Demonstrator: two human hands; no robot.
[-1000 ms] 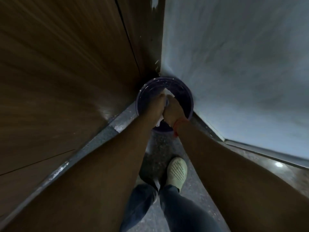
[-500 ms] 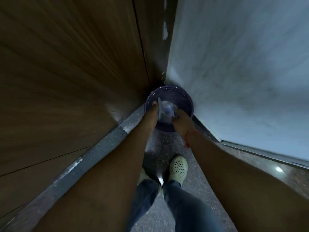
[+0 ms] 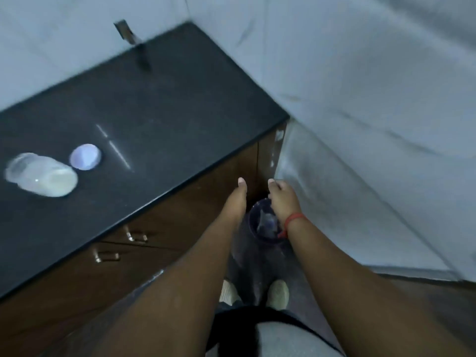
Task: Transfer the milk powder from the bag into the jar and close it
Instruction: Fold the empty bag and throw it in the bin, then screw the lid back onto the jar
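A clear jar [image 3: 42, 175] filled with pale milk powder stands on the black counter [image 3: 159, 104] at the far left, with no lid on it. Its round white lid [image 3: 85, 156] lies flat on the counter just to the jar's right. The crumpled empty bag [image 3: 268, 224] lies inside a dark purple bin [image 3: 255, 217] on the floor in the corner. My left hand [image 3: 238, 197] and my right hand [image 3: 282, 198] hang above the bin, both holding nothing. The left hand's fingers are stretched out; the right hand's fingers are loosely curled.
Brown cabinet drawers with metal handles [image 3: 108, 255] run under the counter. A pale tiled wall [image 3: 360, 99] closes the right side and back. A metal fitting [image 3: 128, 32] sticks out of the back wall. My feet [image 3: 277, 293] stand on the speckled floor.
Both hands let go of the crumpled bag, which now lies in the bin, and they rose above it. The view lifted, bringing the counter, jar and lid into sight.
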